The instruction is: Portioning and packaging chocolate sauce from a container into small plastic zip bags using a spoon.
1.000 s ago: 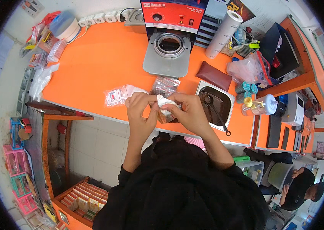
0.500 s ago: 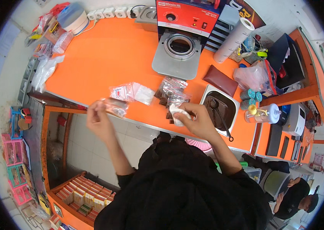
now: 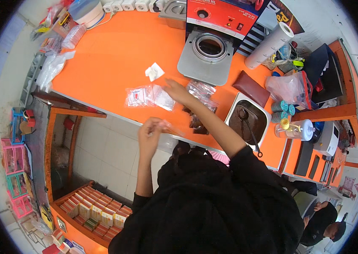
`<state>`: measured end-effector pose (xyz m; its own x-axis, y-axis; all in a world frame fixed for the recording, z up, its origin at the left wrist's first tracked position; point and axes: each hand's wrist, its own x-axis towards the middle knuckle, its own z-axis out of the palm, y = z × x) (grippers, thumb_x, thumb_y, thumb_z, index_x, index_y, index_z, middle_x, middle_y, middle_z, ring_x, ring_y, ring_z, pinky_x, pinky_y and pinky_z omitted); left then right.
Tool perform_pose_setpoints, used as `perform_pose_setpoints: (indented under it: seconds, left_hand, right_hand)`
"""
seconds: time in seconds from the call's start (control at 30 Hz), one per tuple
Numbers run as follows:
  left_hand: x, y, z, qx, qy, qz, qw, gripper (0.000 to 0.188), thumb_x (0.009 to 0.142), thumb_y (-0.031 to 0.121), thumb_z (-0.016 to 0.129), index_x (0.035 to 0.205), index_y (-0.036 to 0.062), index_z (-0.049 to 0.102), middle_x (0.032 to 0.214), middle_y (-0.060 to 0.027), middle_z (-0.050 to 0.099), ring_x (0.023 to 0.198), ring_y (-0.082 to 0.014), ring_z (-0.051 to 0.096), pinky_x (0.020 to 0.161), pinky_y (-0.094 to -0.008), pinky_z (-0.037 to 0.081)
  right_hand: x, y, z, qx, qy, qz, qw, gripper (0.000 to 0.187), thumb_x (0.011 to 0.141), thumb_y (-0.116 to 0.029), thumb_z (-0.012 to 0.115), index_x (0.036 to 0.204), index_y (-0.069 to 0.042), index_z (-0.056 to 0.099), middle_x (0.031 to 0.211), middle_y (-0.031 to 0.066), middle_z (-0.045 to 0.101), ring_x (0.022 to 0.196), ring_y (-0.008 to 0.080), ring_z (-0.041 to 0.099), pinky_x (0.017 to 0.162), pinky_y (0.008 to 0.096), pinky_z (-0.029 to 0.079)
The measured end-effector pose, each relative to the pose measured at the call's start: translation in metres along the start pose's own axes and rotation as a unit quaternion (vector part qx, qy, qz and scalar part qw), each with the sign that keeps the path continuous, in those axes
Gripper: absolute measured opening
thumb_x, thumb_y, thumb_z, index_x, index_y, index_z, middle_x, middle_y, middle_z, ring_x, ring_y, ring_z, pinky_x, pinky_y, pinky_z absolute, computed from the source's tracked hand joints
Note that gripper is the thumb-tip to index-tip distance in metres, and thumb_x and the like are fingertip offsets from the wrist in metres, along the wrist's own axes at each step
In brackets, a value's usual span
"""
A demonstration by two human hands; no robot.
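At the counter's front edge my left hand (image 3: 149, 132) is pinched closed on a small clear zip bag (image 3: 172, 130), whose contents I cannot make out. My right hand (image 3: 177, 91) reaches forward over the orange counter (image 3: 115, 55) with its fingers stretched out and nothing seen in them. A crumpled white tissue (image 3: 154, 72) lies just beyond its fingertips. To the left of the right hand are flat clear zip bags (image 3: 140, 96). Several zip bags filled with something dark brown (image 3: 200, 122) lie partly hidden under my right forearm.
A steel pan (image 3: 231, 114) holds dark brown stuff and a black ladle (image 3: 246, 122). Behind stands a red and blue cup sealer (image 3: 225, 17), beside a plastic film roll (image 3: 270, 45) and a brown pouch (image 3: 251, 88). Another person (image 3: 323, 222) is at the lower right.
My right hand has moved left and forward, and the white tissue it held now lies on the counter. My left hand has moved right with the zip bag.
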<state>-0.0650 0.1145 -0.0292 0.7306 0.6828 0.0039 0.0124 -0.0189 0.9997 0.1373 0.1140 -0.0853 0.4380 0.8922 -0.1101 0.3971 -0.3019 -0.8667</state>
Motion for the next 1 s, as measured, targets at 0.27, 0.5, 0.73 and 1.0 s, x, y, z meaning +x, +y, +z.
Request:
perform_pose_setpoints:
  seconds: [0.27, 0.5, 0.73, 1.0]
  left_hand:
    - [0.026, -0.091, 0.084, 0.059, 0.025, -0.024, 0.998, 0.010, 0.088, 0.008, 0.052, 0.091, -0.0002, 0.056, 0.085, -0.0073, 0.060, 0.080, -0.0156, 0.058, 0.072, -0.0292, 0.046]
    - [0.073, -0.096, 0.041, 0.550, 0.155, 0.125, 0.811, 0.021, 0.080, 0.016, 0.060, 0.100, 0.0131, 0.067, 0.119, -0.0035, 0.052, 0.112, -0.0249, 0.041, 0.088, -0.0446, 0.029]
    - [0.068, -0.062, 0.041, 0.497, 0.137, 0.072, 0.854, 0.017, 0.081, 0.024, 0.062, 0.092, 0.0144, 0.072, 0.120, -0.0042, 0.051, 0.112, -0.0234, 0.041, 0.089, -0.0426, 0.028]
    - [0.008, -0.014, 0.088, -0.400, -0.135, -0.318, 0.849, 0.035, 0.087, 0.029, 0.054, 0.120, 0.0173, 0.053, 0.114, 0.0048, 0.054, 0.097, -0.0092, 0.048, 0.077, -0.0248, 0.033]
  right_hand:
    - [-0.185, 0.005, -0.007, -0.056, 0.205, -0.065, 0.975, 0.039, 0.083, -0.011, 0.054, 0.121, -0.004, 0.049, 0.127, 0.0169, 0.043, 0.117, 0.0316, 0.043, 0.092, 0.0364, 0.037]
    - [-0.209, 0.031, 0.021, -0.256, 0.080, -0.117, 0.956, 0.047, 0.077, -0.010, 0.059, 0.123, -0.008, 0.048, 0.134, 0.0153, 0.036, 0.124, 0.0316, 0.034, 0.096, 0.0472, 0.030]
    - [-0.202, 0.011, -0.005, -0.053, 0.165, -0.096, 0.980, 0.035, 0.080, -0.008, 0.055, 0.115, -0.008, 0.052, 0.118, 0.0120, 0.048, 0.103, 0.0266, 0.052, 0.078, 0.0350, 0.045]
    - [-0.196, -0.022, -0.066, 0.482, 0.154, 0.147, 0.850, 0.018, 0.085, -0.018, 0.062, 0.099, -0.006, 0.062, 0.077, -0.0031, 0.059, 0.065, 0.0004, 0.049, 0.046, 0.0135, 0.030]
